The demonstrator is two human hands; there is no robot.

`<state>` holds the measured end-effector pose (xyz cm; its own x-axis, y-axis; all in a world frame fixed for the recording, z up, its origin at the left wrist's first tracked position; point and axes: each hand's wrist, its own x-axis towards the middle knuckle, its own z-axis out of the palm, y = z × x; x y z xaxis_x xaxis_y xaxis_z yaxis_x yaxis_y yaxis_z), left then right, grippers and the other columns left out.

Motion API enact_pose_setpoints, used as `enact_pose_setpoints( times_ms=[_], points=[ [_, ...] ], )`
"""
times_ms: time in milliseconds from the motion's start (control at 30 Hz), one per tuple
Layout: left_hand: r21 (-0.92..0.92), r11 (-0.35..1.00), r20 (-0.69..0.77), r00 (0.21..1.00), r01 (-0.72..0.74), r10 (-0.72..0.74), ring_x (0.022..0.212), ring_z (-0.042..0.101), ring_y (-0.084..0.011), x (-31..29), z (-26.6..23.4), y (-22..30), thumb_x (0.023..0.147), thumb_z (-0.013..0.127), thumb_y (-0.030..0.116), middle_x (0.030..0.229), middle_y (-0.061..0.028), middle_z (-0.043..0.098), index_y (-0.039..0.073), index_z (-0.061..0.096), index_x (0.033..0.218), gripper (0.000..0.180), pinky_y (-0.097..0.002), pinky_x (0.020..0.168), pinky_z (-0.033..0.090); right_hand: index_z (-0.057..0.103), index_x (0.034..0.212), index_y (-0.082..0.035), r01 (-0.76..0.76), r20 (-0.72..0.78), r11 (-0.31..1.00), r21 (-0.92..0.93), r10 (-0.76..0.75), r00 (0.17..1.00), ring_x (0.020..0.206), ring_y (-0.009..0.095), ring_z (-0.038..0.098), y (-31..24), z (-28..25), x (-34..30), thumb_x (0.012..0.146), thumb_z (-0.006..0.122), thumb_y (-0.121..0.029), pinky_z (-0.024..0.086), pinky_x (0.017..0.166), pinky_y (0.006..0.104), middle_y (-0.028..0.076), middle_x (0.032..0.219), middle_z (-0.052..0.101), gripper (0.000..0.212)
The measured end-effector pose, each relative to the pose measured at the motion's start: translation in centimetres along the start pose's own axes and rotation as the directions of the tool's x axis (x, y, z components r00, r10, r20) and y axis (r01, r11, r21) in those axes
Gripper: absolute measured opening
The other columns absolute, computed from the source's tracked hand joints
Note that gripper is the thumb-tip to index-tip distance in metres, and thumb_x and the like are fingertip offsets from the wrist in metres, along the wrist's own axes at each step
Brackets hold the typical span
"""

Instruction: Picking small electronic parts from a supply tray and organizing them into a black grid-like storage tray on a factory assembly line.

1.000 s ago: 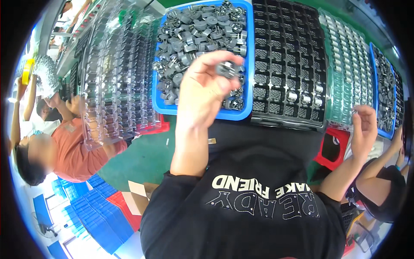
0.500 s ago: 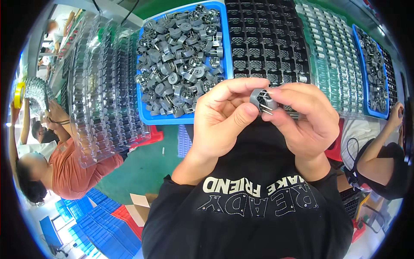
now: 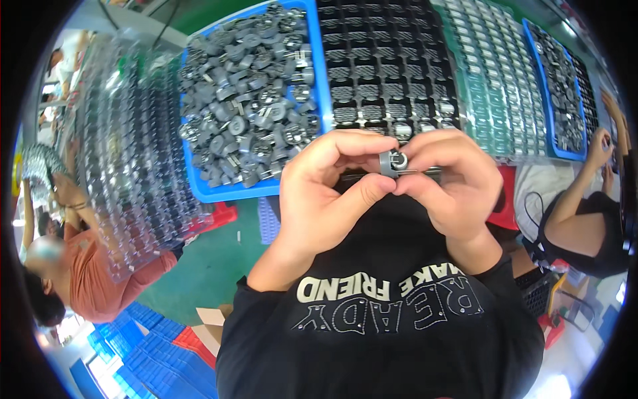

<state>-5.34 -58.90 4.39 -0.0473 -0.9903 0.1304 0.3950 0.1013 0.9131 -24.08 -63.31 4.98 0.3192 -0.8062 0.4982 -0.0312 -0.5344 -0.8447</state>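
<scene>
Between my two hands is a small round grey plastic part (image 3: 385,163) with thin metal pins. My left hand (image 3: 325,193) pinches its left side with thumb and forefinger. The fingers of my right hand (image 3: 455,183) are closed on its right side, by the pins. Whether it is one piece or two fitted together, I cannot tell, as the fingertips cover much of it. To the left, a blue bin (image 3: 256,193) is heaped with similar grey parts (image 3: 249,100). Just beyond my hands lies a black pocketed tray (image 3: 389,73), with a few shiny pieces in its near row.
A clear tray of silvery cylinders (image 3: 495,86) lies right of the black tray, followed by another blue bin (image 3: 553,93) of grey parts. Stacked clear plastic trays (image 3: 136,159) stand at the left. Co-workers sit on both sides, one in an orange shirt (image 3: 100,279).
The grey part has turned in my fingers, so its face shows less and the pins point right. My hands sit closer together. The whole view has shifted, with the bins and trays further left.
</scene>
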Motion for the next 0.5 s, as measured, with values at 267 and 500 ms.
enact_pose_setpoints(
  times_ms=[267,500],
  points=[
    [0.982,0.186,-0.098,0.920,0.029,0.379,0.083,0.064,-0.0196,2.2,-5.4,3.0,0.078,0.080,0.006,0.105,-0.0086,0.072,0.006,0.072,0.115,0.037,-0.0316,0.076,0.052,0.064,0.085,0.001,-0.220,0.004,0.760,-0.611,0.280,0.960,0.089,0.025,0.067,-0.2,-6.5,-2.1,0.078,0.074,0.004,0.051,0.076,0.0338,0.011,0.092,0.067,0.013],
    [0.980,-0.199,0.086,0.923,-0.010,0.375,0.103,0.063,-0.0344,8.0,-9.6,4.5,0.080,0.081,0.022,0.108,-0.0123,0.068,0.009,0.072,0.113,0.037,-0.0443,0.094,0.050,0.065,0.085,0.000,-0.057,0.179,0.666,-0.744,0.280,0.943,0.090,0.033,0.061,1.1,-6.9,-1.7,0.076,0.072,0.005,0.049,0.080,0.0412,0.013,0.094,0.063,0.013]
  ],
)
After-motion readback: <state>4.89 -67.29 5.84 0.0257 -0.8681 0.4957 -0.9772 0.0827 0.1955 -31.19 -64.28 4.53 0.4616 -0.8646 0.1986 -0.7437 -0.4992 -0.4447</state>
